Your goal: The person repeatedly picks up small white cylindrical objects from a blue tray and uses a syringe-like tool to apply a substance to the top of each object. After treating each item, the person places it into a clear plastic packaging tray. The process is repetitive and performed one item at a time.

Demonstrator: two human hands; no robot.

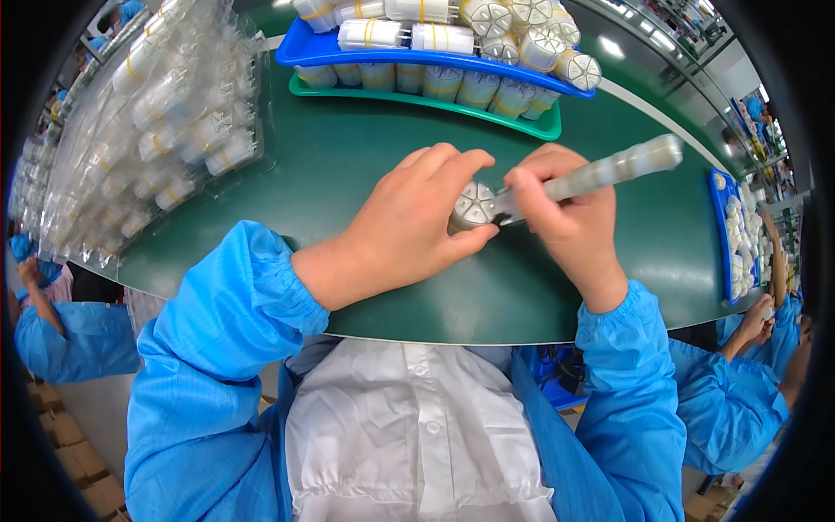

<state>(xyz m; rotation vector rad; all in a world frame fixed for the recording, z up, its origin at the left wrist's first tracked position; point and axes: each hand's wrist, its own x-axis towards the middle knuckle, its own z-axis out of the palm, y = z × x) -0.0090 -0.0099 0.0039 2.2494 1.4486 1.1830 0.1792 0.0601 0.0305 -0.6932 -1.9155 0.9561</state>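
Note:
My left hand [404, 209] curves its fingers and thumb around a round white bundle [475, 203], which stands on the green table. The bundle's top shows wedge-shaped segments like a cut pie. In my right hand [570, 213] is a long hand tool [617, 168] with a thick, pale, wrapped-looking handle that slants up to the right. Its narrow grey tip reaches the bundle's right edge; blur hides the tip's exact shape and whether it touches.
A blue tray [313, 50] with similar banded bundles sits on a green tray [348, 94] holding more. Clear bags [156, 130] of bundles lie at left. Another blue tray [722, 235] with white parts stands at right. People in blue sleeves work on both sides.

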